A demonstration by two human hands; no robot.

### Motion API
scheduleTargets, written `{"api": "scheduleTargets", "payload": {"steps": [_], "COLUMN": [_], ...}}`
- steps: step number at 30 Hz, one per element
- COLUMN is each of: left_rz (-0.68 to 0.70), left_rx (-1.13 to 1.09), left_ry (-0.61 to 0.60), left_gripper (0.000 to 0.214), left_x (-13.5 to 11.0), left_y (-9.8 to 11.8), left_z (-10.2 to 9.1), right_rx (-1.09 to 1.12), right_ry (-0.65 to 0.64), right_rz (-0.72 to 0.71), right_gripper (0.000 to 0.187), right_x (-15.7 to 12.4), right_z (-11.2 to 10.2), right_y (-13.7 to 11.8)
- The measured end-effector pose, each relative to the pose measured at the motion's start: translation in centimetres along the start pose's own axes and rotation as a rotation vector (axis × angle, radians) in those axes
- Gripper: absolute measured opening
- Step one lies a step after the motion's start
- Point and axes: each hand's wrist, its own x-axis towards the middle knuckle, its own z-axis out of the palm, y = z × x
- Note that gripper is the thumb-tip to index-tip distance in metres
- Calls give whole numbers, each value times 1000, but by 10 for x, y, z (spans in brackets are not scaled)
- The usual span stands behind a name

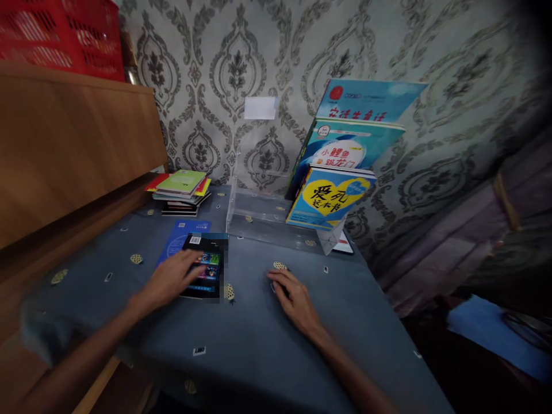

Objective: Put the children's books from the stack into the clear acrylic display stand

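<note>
My left hand (172, 279) lies flat with spread fingers on a black booklet (206, 270), which rests on a blue book (179, 238) on the grey-blue tablecloth (259, 333). Fingers down and slightly curled, my right hand (293, 299) rests on the cloth to the right of the booklet and holds nothing that I can see. Behind both hands stands a clear acrylic rack (259, 210). Its right side holds three tiered books: a yellow-heart one (330, 198) in front, a teal one (345, 149) behind it and a blue one (366, 100) at the back.
A stack of thin books (181, 192) lies at the back left of the table. A wooden cabinet (64, 144) stands along the left with a red crate (60, 34) on top. Patterned wallpaper runs behind. A white card (260, 107) sits above the rack. The table drops off at the right.
</note>
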Motion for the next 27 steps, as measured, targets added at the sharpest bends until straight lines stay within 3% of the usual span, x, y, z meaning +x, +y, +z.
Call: {"api": "scheduleTargets", "payload": {"steps": [2, 4, 7, 10, 16, 18, 24, 27], "left_rz": [-156, -253, -232, -240, -336, -360, -493, -565], "left_rx": [26, 67, 135, 187, 176, 184, 249, 181], "left_ry": [38, -52, -191, -208, -224, -206, -116, -149], "left_gripper": [52, 57, 56, 56, 62, 65, 74, 71], "left_x": [13, 22, 25, 19, 11, 13, 34, 47], "left_y": [-20, -35, -48, -67, -111, -108, -71, -70], "left_z": [3, 7, 12, 10, 1, 0, -7, -12], "right_rx": [-35, -65, -125, -166, -177, -196, -224, -227], "right_ry": [-89, -208, -373, -438, -450, -465, -426, -419], "right_rz": [-76, -183, -281, -278, -244, -225, -218, -225], "right_gripper": [34, 41, 54, 57, 56, 55, 50, 50], "right_x": [5, 13, 23, 25, 15, 14, 7, 3], "right_z": [13, 30, 53, 64, 62, 62, 64, 64], "right_y": [-22, -46, -75, -83, -84, -87, -90, -89]}}
